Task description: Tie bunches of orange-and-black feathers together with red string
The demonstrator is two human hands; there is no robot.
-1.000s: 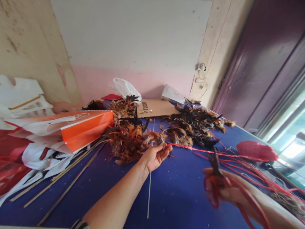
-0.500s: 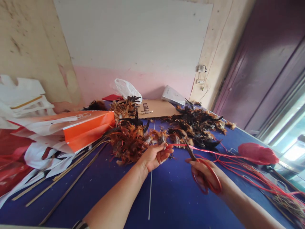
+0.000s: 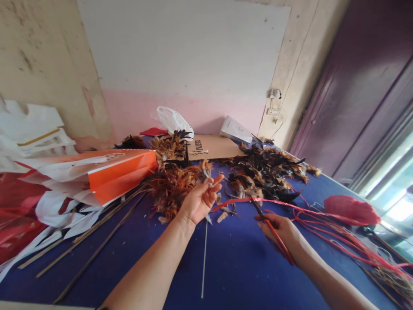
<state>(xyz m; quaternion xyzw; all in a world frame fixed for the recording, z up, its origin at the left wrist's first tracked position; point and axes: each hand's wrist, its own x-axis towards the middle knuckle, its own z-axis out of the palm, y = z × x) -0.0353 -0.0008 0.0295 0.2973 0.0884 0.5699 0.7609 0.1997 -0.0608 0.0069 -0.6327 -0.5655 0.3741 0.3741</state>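
Observation:
My left hand (image 3: 201,199) is closed at the thumb and fingers on the pale base of a small feather bunch (image 3: 202,168), in front of a heap of rust-brown feathers (image 3: 176,187). My right hand (image 3: 279,230) grips red-handled scissors (image 3: 274,234), seen edge-on, their dark blades pointing away to the upper left. A red plastic strip (image 3: 235,200) runs past the blade tips, its left end lying near my left hand. Whether the blades touch the strip I cannot tell. Loose feathers (image 3: 222,216) lie on the blue table (image 3: 161,267) beneath.
Dark feathers (image 3: 271,170) spread at the back right, beside a cardboard sheet (image 3: 219,148). A pink bundle (image 3: 351,209) and tangled red strands (image 3: 348,239) lie on the right. On the left are an orange-white bag (image 3: 125,176) and thin sticks (image 3: 97,249).
My left hand has moved left and slightly up with the feather bunch, away from the red strip, whose left end now lies loose. The scissors in my right hand have turned edge-on.

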